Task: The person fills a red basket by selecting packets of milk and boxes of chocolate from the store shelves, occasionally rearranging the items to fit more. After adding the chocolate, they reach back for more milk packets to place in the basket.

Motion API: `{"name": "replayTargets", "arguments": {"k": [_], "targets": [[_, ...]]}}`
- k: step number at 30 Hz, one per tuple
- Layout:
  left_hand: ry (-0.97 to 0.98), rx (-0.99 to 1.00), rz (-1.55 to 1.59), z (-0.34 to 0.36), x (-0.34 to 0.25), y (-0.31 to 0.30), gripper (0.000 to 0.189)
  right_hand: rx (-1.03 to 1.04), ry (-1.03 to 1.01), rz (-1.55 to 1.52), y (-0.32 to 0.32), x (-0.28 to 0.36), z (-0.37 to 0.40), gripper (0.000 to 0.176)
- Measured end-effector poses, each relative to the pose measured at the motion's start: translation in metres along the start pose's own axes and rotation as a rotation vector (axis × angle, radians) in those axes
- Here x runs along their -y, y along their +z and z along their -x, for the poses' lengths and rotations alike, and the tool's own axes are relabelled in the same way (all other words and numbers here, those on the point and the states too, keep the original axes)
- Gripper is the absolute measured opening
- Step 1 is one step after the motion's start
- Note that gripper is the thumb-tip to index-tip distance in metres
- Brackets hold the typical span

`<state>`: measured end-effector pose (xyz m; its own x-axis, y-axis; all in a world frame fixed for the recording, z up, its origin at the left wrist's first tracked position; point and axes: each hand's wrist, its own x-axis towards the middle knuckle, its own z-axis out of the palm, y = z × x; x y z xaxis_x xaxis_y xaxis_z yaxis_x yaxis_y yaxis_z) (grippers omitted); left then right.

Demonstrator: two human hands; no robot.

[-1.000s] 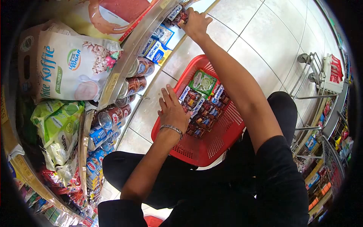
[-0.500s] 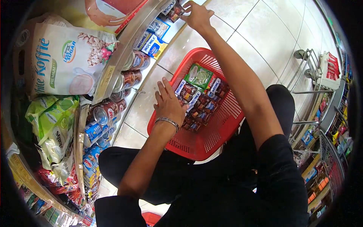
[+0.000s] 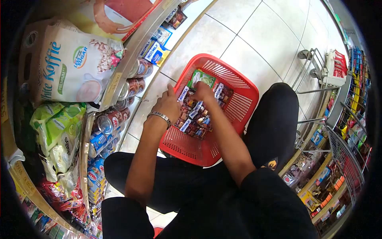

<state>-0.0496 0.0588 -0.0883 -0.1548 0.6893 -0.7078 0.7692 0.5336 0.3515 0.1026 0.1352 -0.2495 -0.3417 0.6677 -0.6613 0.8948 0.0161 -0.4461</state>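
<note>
A red plastic basket (image 3: 242,131) stands on the floor in front of my folded legs. Inside lie several small brown Indomilk cartons (image 3: 195,110) and a green pack (image 3: 203,77). My left hand (image 3: 167,106) rests at the basket's left edge, its fingers stretched out and nothing visible in them. Over the cartons, my right hand (image 3: 203,93) reaches down into the basket. Its fingers are partly hidden and smeared, so I cannot see whether it holds anything.
On the low shelf at the left stand a brown Indomilk carton (image 3: 177,18), a yellow carton (image 3: 157,54) and several cans (image 3: 133,87). White Koffie bags (image 3: 81,65) sit above. A metal cart (image 3: 314,91) and stocked racks line the right.
My right hand has come from the shelf cartons down into the basket. Another Indomilk label now shows near the basket's front left. My left hand stays by the rim, slightly shifted.
</note>
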Motion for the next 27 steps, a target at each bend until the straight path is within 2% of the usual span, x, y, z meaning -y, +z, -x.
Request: {"name": "replayTargets", "arguments": {"k": [1,3,7,9,10,11,12,13,14,15,16,17,19,21,23,24,25,26,27], "targets": [[0.009,0.005,-0.021,0.001,0.002,0.001,0.079,-0.205,0.133,0.036,0.022,0.013,0.016,0.066],[-0.025,0.018,-0.025,0.008,-0.006,-0.001,0.078,-0.414,0.048,0.095,0.053,0.013,0.035,0.061],[-0.030,0.057,-0.016,0.012,-0.012,-0.008,0.076,-0.350,0.043,0.048,0.055,0.015,0.029,0.052],[-0.011,0.056,-0.031,0.008,-0.009,-0.008,0.076,0.163,0.126,-0.010,0.021,0.013,0.016,0.043],[-0.007,0.071,-0.008,0.006,-0.006,-0.009,0.077,0.442,-0.045,0.239,-0.010,0.011,0.007,0.039],[-0.005,0.087,0.016,0.004,-0.002,-0.008,0.077,0.543,-0.050,0.246,-0.056,0.030,0.020,0.042],[-0.002,0.084,0.018,-0.001,0.003,-0.004,0.077,0.580,-0.213,0.323,-0.093,0.037,0.028,0.047],[0.021,0.060,0.019,-0.005,0.010,0.002,0.077,0.577,-0.372,0.032,-0.144,0.043,0.048,0.045],[0.043,0.036,0.022,-0.008,0.014,0.007,0.078,0.388,-0.385,0.067,-0.178,0.052,0.063,0.040],[0.039,0.031,0.021,-0.009,0.014,0.009,0.078,0.383,-0.520,-0.088,-0.208,0.052,0.061,0.031],[0.013,0.017,0.038,-0.009,0.011,0.012,0.079,0.439,-0.582,-0.376,-0.229,0.057,0.054,0.023],[-0.010,0.003,0.054,-0.009,0.008,0.013,0.080,0.379,-0.601,-0.480,-0.242,0.060,0.035,0.023],[-0.043,-0.024,0.037,-0.003,-0.004,0.014,0.083,0.086,-0.594,-0.349,-0.251,0.073,-0.010,0.032],[-0.080,-0.053,0.031,-0.001,-0.016,0.015,0.085,-0.103,-0.590,-0.243,-0.248,0.085,-0.065,0.043],[-0.122,-0.080,0.094,0.000,-0.017,0.018,0.086,-0.251,-0.603,-0.248,-0.238,0.101,-0.111,0.038],[-0.068,-0.173,0.094,-0.003,-0.011,0.027,0.075,-0.224,-0.708,-0.191,-0.235,0.100,-0.156,0.032],[-0.091,-0.174,0.091,-0.005,-0.007,0.029,0.075,-0.308,-0.806,-0.103,-0.231,0.107,-0.178,0.023],[-0.066,-0.173,0.126,-0.009,-0.004,0.029,0.073,-0.293,-0.878,-0.061,-0.231,0.110,-0.199,0.041],[-0.040,-0.170,0.162,-0.011,-0.001,0.030,0.071,-0.398,-0.969,0.068,-0.226,0.115,-0.229,0.044]]}}
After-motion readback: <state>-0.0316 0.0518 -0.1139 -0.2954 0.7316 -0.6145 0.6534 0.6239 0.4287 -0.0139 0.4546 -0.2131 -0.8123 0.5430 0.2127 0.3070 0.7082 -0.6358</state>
